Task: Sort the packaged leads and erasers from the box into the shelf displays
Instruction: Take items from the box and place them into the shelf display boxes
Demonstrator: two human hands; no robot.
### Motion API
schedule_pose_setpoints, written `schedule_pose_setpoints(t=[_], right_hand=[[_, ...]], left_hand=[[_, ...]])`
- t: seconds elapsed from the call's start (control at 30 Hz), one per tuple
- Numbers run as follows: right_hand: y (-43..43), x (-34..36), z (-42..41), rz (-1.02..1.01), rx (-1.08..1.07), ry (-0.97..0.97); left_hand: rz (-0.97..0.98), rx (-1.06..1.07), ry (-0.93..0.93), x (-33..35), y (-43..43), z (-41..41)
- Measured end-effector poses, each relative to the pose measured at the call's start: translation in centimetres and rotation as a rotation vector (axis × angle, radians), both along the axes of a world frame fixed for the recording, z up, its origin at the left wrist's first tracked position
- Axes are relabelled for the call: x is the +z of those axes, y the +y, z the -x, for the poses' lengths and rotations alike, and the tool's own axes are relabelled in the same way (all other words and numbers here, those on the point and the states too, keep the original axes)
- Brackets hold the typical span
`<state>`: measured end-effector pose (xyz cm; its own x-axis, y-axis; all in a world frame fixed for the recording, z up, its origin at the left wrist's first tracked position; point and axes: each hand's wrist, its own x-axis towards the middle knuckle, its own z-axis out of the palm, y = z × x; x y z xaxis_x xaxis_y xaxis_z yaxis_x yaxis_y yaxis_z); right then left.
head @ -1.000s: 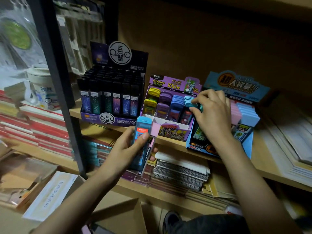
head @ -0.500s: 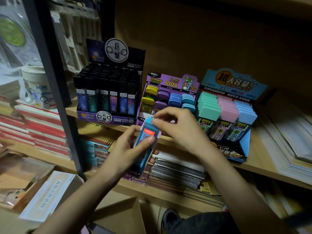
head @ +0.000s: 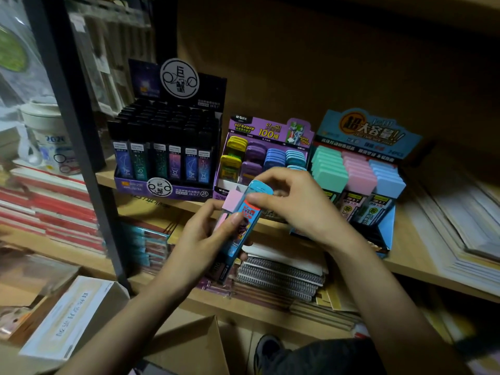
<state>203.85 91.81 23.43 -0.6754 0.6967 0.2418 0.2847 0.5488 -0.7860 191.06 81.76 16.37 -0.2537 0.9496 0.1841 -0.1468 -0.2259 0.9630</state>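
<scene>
Status: mid-sort, one item being peeled off for placing. Left hand [head: 205, 239] is curled round a small bundle, thumb across the face of the blue lead case [head: 247, 215], with a pink pack [head: 232, 200] stacked behind it. Right hand [head: 297, 207] pinches the cap end of that blue case between thumb and forefinger, other fingers loosely bent. The bundle is in the air just in front of the shelf [head: 422, 255] edge, below the purple display [head: 267, 131], not touching it as far as I can tell.

Step, my read: separating the blue case from the bundle. Next move: slide it up out of the left grip, lift it over the display's front lip, and drop it cap-up into the light-blue column at the right of the purple display. The front slots there are hidden behind my right hand, so I can't confirm a gap. The pink pack probably belongs in the pink row of the blue display [head: 365, 131] next door.

Clearances: the purple display sits between the black display [head: 162, 189] and the blue one, packed close, so there's no sideways approach. Come in from above and in front, where there's open air over the rows. Below the shelf edge, spiral notebooks [head: 281, 272] stick out; a dropped case lands there or in the cardboard box [head: 194, 345] underneath.
</scene>
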Motion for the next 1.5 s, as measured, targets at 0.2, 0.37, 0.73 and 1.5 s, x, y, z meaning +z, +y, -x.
schedule_pose_setpoints(t=[0.2, 0.37, 0.73, 1.5], right_hand=[[2.3, 4.2, -4.2, -0.260, -0.220, 0.213], [3.7, 4.0, -4.9, -0.503, -0.353, 0.115], [5.6, 1.3, -2.7, -0.929, -0.377, -0.330], [0.8, -0.3, -8.6, 0.037, -0.106, 0.412]], left_hand=[[-0.033, 0.052, -0.049, 0.4, -0.1, 0.4], [-0.017, 0.075, 0.022, 0.3, -0.3, 0.5], [0.043, 0.154, 0.223, -0.9, -0.2, 1.1], [-0.184, -0.070, 0.272, 3.5, 4.6, -7.5]])
